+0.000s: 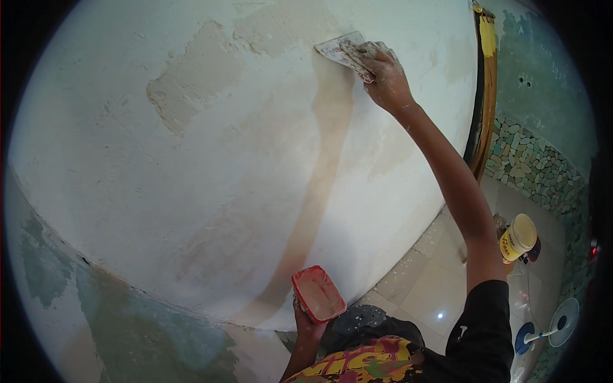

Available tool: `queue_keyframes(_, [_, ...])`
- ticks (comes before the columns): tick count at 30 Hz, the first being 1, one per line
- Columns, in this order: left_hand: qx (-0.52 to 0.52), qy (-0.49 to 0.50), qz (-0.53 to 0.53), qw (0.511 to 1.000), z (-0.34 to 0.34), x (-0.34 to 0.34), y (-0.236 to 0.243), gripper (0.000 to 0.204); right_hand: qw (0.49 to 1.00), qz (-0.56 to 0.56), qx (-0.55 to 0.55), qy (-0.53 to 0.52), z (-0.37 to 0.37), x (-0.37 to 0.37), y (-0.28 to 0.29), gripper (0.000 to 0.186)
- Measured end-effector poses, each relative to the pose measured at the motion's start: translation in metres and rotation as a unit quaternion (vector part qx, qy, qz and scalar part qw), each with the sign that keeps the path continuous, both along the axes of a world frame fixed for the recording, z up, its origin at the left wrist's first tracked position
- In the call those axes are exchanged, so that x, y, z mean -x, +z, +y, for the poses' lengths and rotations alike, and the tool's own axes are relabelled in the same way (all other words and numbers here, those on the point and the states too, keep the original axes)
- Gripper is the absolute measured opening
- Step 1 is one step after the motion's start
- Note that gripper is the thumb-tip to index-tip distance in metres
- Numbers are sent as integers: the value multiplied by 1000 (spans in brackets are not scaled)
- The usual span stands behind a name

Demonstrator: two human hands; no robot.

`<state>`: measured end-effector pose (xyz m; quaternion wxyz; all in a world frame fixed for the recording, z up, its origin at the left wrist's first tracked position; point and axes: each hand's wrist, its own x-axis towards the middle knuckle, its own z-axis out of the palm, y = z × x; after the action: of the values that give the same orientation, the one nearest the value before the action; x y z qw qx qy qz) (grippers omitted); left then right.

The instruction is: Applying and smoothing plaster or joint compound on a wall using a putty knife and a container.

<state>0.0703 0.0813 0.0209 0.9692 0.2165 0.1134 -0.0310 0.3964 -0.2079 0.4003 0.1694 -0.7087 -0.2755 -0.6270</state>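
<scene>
Fingers [385, 56]: right hand [381, 73] gripping the scraper [338, 49], upper centre of frame; left hand [309, 325] cradling the tub [331, 315], lower centre.
Scraper: seemingly against the wall [191, 210]; uneven pressure could gouge it.
Tub: careless tilting might spill its filler [319, 293].
Right arm [456, 185]: stretched diagonally up from lower right.
Left arm [302, 354]: low, bottom edge.

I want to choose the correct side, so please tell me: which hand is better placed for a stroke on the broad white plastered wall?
Probably the right hand: it grips the flat, white-smeared spreader up at the wall. The left hand is lower, holding the red rectangular tub of pale paste.
</scene>
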Motion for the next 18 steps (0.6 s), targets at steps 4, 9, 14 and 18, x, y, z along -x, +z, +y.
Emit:
queue_keyframes(4, [50, -28, 3, 998, -3, 3, 10, 55, 972, 35, -91, 214, -1, 14, 28, 36])
queue_keyframes(9, [-46, 1, 43, 998, -13, 11, 15, 57, 915, 79, -174, 355, -33, 12, 88, 22])
queue_keyframes(14, [14, -7, 42, 999, 1, 7, -4, 55, 513, 170, -109, 834, -29, -65, 103, 22])
queue_keyframes(18, [55, -15, 42, 998, 5, 5, -5, 55, 746, 243, -377, 493, -32, -74, 73, 27])
